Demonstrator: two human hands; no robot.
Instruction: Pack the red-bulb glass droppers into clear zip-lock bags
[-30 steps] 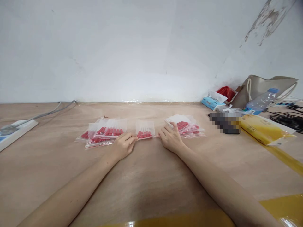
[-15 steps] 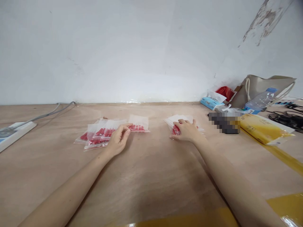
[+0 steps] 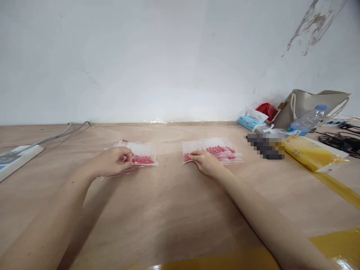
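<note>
On the left, my left hand (image 3: 116, 161) has its fingers curled in a pinch at the left edge of a clear zip bag (image 3: 144, 159) with red-ended pieces inside. This bag lies on top of a small pile, which the hand partly covers. To the right, the fingers of my right hand (image 3: 206, 162) are pressed together on another zip bag (image 3: 186, 148), also with red pieces in it. Just behind and right of that hand spreads a stack of similar zip bags (image 3: 222, 148). What exactly the red pieces are is too small to tell.
At the left edge lies a white power strip (image 3: 22, 159) with a grey cable. Along the right are a blue tissue pack (image 3: 251, 122), a plastic bottle (image 3: 309, 120), a beige bag (image 3: 287, 110), a yellow package (image 3: 315, 152) and black cables (image 3: 341, 140). A wall stands behind the table.
My left hand has moved left onto the left pile. My right hand has shifted left off the right stack, and a bag now lies under its fingers. The right stack shows more openly.
</note>
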